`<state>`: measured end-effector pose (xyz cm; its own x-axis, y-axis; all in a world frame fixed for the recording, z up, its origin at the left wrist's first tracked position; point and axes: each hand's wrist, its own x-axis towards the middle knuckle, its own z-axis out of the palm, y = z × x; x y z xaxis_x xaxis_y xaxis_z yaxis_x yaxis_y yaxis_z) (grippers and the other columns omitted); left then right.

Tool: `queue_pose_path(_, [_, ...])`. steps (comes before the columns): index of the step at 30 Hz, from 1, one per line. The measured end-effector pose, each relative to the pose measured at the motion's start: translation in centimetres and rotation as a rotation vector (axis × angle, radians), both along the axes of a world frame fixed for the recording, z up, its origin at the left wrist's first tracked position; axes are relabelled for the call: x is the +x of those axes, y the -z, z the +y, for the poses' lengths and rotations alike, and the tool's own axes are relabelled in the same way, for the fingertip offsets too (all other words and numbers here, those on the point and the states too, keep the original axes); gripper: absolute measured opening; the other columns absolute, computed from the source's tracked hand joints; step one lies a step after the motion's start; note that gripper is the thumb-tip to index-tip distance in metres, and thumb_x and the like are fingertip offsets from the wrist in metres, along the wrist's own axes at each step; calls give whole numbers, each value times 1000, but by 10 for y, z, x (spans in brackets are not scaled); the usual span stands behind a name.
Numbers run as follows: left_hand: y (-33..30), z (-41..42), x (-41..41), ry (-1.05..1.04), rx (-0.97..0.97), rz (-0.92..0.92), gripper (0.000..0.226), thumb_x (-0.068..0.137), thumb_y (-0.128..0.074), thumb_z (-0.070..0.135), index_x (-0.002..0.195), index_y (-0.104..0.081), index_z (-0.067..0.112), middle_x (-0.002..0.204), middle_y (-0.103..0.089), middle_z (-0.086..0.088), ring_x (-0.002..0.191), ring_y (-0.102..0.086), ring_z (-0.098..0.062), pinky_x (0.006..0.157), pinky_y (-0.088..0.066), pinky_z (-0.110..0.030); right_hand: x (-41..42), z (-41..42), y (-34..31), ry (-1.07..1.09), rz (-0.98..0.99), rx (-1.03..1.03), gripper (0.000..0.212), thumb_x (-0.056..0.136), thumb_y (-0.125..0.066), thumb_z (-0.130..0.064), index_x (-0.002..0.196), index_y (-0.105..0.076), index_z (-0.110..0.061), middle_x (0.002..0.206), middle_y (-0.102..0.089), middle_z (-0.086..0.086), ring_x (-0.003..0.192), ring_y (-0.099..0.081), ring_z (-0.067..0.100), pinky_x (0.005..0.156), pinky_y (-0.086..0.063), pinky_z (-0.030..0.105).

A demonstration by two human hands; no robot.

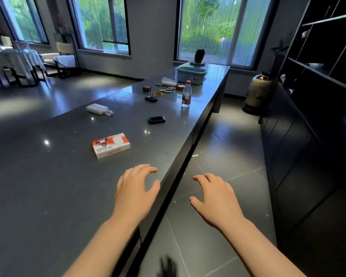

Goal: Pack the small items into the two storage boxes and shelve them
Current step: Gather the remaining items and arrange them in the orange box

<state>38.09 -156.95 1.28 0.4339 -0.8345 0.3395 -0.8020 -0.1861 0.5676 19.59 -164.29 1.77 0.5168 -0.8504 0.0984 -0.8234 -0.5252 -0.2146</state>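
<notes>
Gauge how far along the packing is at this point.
Nothing looks packed. Both the left hand and right hand are empty. The orange box, black case, white pouch and water bottle remain on the counter; the teal storage box is unshelved.

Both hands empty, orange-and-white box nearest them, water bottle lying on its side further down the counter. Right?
One error: the head view shows the water bottle standing upright, not on its side. The left hand and right hand are empty, and the orange-and-white box is nearest them.
</notes>
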Motion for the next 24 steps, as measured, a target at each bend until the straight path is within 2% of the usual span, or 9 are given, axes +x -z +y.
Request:
queue_pose_path(4, [-11,-78,4,28,-2,-43,29,86,-59,30,116,-61,31,125,-54,15,121,-42,-10,100,-26,-25,4,-67,0,32,-37,10,53,91,-50,-43,140,-37,-30,137,-44,-7,126,-40,16,105,-29,30])
queue_pose_path(10, [-1,-185,-8,55,25,-55,29,86,-59,31,115,-61,30,125,-56,13,119,-45,-13,102,-31,-31,-14,-177,12,56,-28,36,50,91,-51,-43,138,-39,-30,135,-46,-6,124,-42,18,101,-32,31])
queue_pose_path(18, [15,-313,-31,-84,31,15,30,87,-59,33,117,-60,30,127,-54,15,122,-43,-10,104,-30,-29,-35,-334,15,-32,21,49,51,91,-51,-42,139,-39,-29,136,-46,-5,124,-42,18,100,-34,31])
queue_pose_path(24, [23,-368,-26,-210,47,34,30,86,-59,34,116,-61,32,126,-53,16,120,-42,-8,100,-26,-25,-7,-411,18,-164,22,48,49,89,-53,-41,135,-43,-29,134,-48,-4,124,-44,19,98,-35,32])
